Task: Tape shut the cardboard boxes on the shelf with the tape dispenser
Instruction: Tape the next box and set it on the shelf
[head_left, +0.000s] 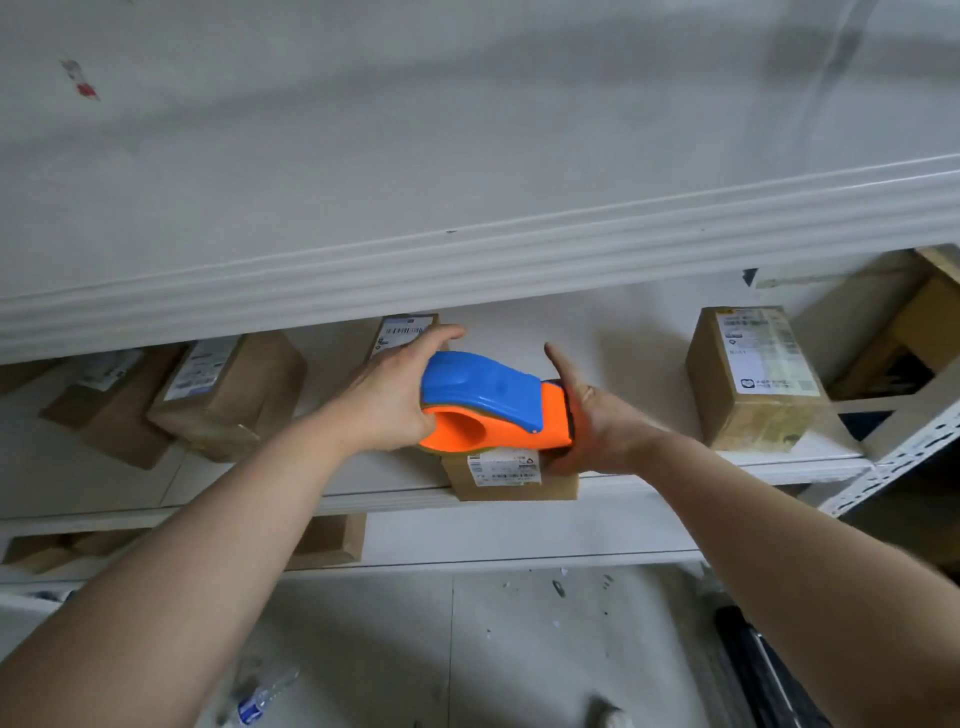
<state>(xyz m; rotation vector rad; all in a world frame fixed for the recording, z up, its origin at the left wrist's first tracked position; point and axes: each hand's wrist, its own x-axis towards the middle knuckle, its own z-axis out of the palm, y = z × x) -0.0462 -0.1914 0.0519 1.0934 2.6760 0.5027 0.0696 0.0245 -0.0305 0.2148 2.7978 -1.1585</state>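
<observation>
A blue and orange tape dispenser (491, 402) lies on top of a small cardboard box (511, 478) at the front edge of the white shelf (649, 343). My left hand (392, 397) grips the dispenser's left end, thumb stretched out over it. My right hand (592, 415) is at the dispenser's right end and the box's right side, thumb raised; its fingers are hidden behind them. Most of the box's top is covered by the dispenser.
More labelled cardboard boxes stand on the same shelf: two at the left (228, 389), one behind my left hand (402, 332), one at the right (753, 379). An upper shelf beam (467, 260) overhangs. A lower shelf holds boxes (332, 540). A plastic bottle (254, 701) lies on the floor.
</observation>
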